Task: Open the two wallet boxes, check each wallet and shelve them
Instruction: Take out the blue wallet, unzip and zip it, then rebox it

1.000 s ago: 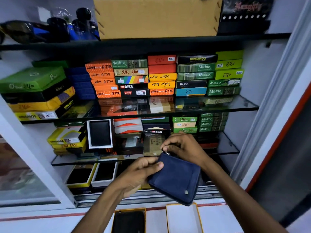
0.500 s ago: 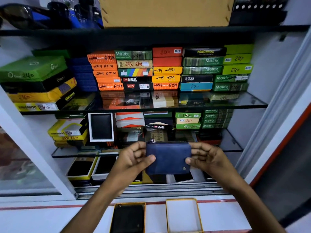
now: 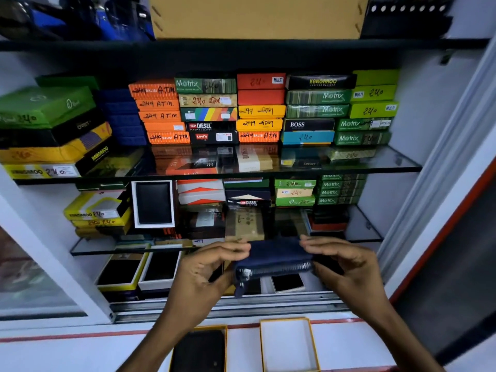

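We see stacked, hand-priced wallet cartons in orange, green and yellow [image 3: 158, 114] on a clear glass shelf [image 3: 402, 167], a plain brown cardboard box [image 3: 257, 17] on the dark top shelf [image 3: 80, 45].

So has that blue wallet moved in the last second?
Yes. The blue wallet was tilted, face toward the camera; now it lies flat, zipper edge toward the camera, raised to the lower glass shelf, between left hand and right hand.
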